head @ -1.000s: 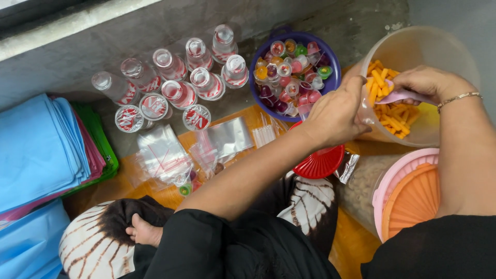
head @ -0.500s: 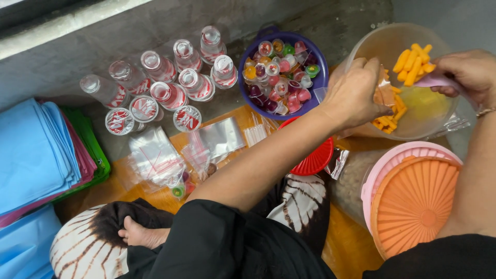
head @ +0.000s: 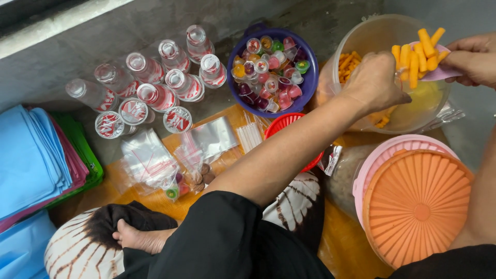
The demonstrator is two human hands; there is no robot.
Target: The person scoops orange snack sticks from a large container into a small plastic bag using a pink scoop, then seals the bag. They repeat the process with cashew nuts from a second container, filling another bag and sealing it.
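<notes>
My right hand (head: 473, 59) holds a pale pink scoop (head: 439, 70) heaped with orange snack sticks (head: 416, 51) over a large clear plastic tub (head: 361, 41). More orange sticks lie inside the tub. My left hand (head: 374, 82) reaches across from the lower left. Its fingers are closed on what looks like a thin clear bag (head: 426, 101) held just under the scoop, at the tub's mouth.
A purple bowl (head: 305, 88) of small coloured jelly cups sits left of the tub. Several small bottles (head: 155, 88) stand further left. Clear zip bags (head: 150, 157) lie on the orange mat, a red basket (head: 289, 124) under my arm. An orange-lidded pink container (head: 418, 204) is at right, and folded blue cloths (head: 31, 160) at far left.
My right hand has lifted the scoop, loaded with orange sticks, up out of the tub. My left hand stays at the tub's mouth.
</notes>
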